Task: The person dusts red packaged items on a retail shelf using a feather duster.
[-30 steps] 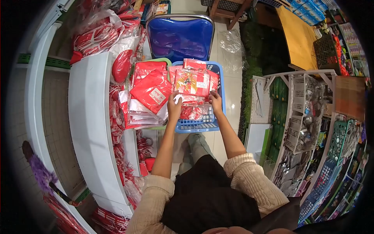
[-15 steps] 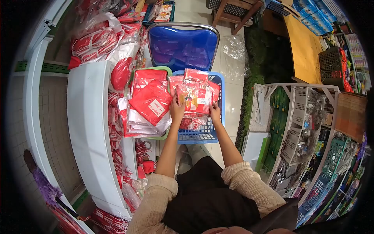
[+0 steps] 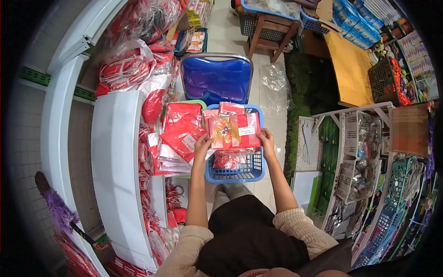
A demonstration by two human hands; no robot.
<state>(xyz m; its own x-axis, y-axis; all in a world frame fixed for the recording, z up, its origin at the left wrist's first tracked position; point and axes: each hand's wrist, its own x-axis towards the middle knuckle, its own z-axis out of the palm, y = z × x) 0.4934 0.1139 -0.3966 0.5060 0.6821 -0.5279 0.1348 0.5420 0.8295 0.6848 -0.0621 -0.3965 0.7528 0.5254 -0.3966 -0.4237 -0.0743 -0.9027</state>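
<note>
Both my hands hold a flat red packet (image 3: 234, 131) in clear plastic, with a gold pattern on its left and a white label on its right. My left hand (image 3: 203, 147) grips its lower left corner, and my right hand (image 3: 266, 140) pinches the right edge. Beneath it stands a blue plastic basket (image 3: 234, 177) with more red packets (image 3: 229, 160) inside. To the left, a green basket (image 3: 201, 103) holds folded red cloth (image 3: 183, 131) in plastic, with a handwritten white label (image 3: 189, 143) and white packs below.
A blue-backed metal-framed chair (image 3: 217, 79) stands behind the baskets. At left is a white shelf (image 3: 117, 171) beside bagged red and white goods (image 3: 127, 69). Crumpled clear plastic (image 3: 275, 81) lies on the floor; stocked racks (image 3: 357, 134) line the right.
The packet has been raised and spread flatter between my hands, its label now facing up more fully. My right hand has moved outward to its right edge. The camera view has shifted.
</note>
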